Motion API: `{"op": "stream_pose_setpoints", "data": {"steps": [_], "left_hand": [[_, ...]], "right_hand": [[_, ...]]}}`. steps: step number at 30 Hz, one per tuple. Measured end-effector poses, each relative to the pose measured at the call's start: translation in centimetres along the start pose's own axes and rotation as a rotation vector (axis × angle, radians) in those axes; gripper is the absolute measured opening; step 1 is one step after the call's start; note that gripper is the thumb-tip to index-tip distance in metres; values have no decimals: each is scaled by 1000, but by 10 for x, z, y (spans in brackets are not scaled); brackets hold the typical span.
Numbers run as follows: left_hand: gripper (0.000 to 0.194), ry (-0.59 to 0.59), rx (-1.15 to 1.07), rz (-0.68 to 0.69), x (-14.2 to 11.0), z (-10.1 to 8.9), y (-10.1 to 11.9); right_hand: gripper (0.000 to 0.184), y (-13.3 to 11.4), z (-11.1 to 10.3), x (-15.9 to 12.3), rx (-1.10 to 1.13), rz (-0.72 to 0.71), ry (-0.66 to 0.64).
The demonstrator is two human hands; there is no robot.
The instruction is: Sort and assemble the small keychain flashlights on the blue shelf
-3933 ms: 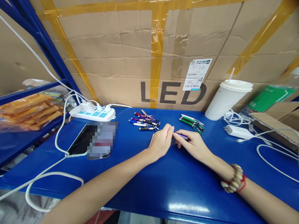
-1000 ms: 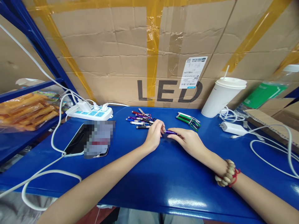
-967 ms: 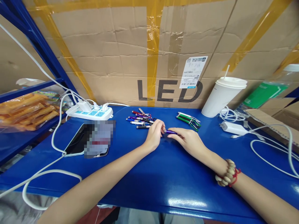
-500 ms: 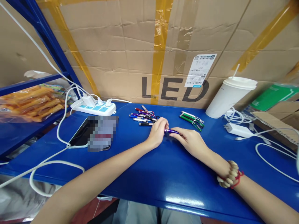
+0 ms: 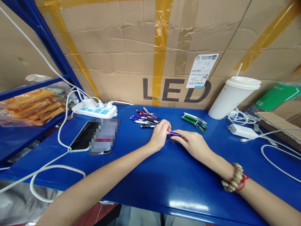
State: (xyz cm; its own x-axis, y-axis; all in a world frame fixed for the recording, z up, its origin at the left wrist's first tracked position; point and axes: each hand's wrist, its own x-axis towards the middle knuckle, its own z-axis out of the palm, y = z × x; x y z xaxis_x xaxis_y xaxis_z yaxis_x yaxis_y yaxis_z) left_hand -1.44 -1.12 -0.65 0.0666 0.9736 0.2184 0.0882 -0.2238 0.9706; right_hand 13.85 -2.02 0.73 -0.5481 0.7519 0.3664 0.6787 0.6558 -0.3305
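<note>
A slim purple penlight (image 5: pixel 174 134) with a silver end lies level between my two hands, a little above the blue table. My right hand (image 5: pixel 191 142) pinches its right part between thumb and fingers. Curled round its silver left end are the fingers of my left hand (image 5: pixel 161 135), which hide that tip. Just behind my left hand lies a loose pile of similar penlights (image 5: pixel 144 119) in red, purple, blue, silver and black, with small clips. Beyond my right hand, a row of green and silver penlights (image 5: pixel 192 121) lies side by side.
On the blue table (image 5: pixel 150 188) at left are a white power strip (image 5: pixel 95 110) with plugs and two phones (image 5: pixel 81 136), one blurred out. A white lidded cup (image 5: pixel 231 100), a charger (image 5: pixel 243 131) and cables stand right. A big cardboard box (image 5: pixel 131 56) closes the back.
Since the oldest frame, my hands have shifted slightly left and my left hand has turned, leaving more of the purple penlight showing. Over the last second the hold stays; mainly the camera view shifts.
</note>
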Motion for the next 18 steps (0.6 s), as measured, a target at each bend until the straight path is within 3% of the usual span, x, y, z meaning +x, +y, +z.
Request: {"op": "stream_pose_setpoints", "data": {"steps": [18], "left_hand": [[24, -10, -4, 8, -1, 0, 2]], "right_hand": [[26, -2, 0, 0, 5, -1, 5]]}}
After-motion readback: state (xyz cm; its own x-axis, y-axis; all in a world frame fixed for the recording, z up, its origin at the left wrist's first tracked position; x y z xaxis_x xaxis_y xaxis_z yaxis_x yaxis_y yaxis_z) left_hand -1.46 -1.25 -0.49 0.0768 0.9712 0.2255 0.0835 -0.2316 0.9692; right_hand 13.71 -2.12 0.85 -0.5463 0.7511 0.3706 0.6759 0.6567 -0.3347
